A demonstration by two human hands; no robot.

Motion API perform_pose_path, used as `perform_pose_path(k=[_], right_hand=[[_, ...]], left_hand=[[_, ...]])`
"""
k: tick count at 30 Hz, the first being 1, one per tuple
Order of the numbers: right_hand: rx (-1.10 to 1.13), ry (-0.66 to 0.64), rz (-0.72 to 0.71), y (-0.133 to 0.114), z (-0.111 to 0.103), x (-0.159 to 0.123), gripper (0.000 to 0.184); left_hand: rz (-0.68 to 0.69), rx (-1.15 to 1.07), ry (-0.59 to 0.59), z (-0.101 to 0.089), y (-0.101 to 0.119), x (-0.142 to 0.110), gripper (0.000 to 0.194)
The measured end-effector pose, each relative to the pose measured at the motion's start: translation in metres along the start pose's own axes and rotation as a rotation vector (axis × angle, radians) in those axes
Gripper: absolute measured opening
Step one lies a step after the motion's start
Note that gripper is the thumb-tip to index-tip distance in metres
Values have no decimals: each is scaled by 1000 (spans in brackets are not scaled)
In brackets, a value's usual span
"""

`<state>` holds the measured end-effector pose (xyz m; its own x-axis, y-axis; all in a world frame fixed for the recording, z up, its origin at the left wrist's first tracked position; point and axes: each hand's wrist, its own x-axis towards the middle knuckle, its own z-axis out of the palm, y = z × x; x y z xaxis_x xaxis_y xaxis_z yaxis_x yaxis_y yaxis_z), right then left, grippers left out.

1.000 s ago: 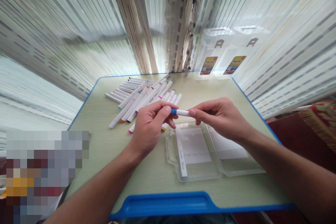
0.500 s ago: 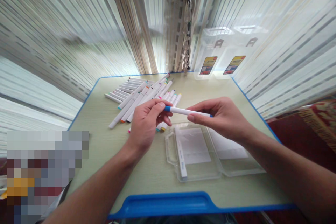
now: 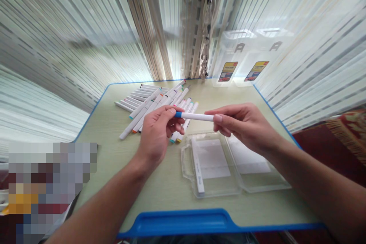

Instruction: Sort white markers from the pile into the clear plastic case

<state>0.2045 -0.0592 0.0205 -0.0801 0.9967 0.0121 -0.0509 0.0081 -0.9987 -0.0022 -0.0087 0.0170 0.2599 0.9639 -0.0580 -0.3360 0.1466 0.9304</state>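
My left hand (image 3: pixel 158 133) pinches the blue-capped end of a white marker (image 3: pixel 195 116) between thumb and fingers. My right hand (image 3: pixel 240 125) grips its other end, which is hidden in the fingers. Both hands hold the marker above the pale green desk (image 3: pixel 162 187). Just behind my left hand lies a loose pile of white markers (image 3: pixel 151 108) with coloured ends, partly hidden by that hand. Under my right hand lies an open transparent plastic case (image 3: pixel 210 164), and one white marker (image 3: pixel 198 171) rests in its left half.
Two closed transparent cases with yellow labels (image 3: pixel 238 57) stand at the desk's far right corner against striped curtains (image 3: pixel 183 23). The desk has a blue edge and a blue handle (image 3: pixel 183 221) at the near side. Red patterned cloth (image 3: pixel 345 137) lies beyond the right edge.
My hands have drawn apart compared with a second ago, showing more of the marker. Its blue end has moved up and left, and the marker now lies nearly level.
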Motion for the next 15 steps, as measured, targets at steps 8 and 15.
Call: perform_pose_path(k=[8, 15], right_hand=[[185, -34, -28, -2, 1, -1, 20], [238, -113, -51, -2, 0, -2, 22]], left_hand=[[-55, -80, 45, 0, 2, 2, 13], [-103, -151, 60, 1, 3, 2, 12]])
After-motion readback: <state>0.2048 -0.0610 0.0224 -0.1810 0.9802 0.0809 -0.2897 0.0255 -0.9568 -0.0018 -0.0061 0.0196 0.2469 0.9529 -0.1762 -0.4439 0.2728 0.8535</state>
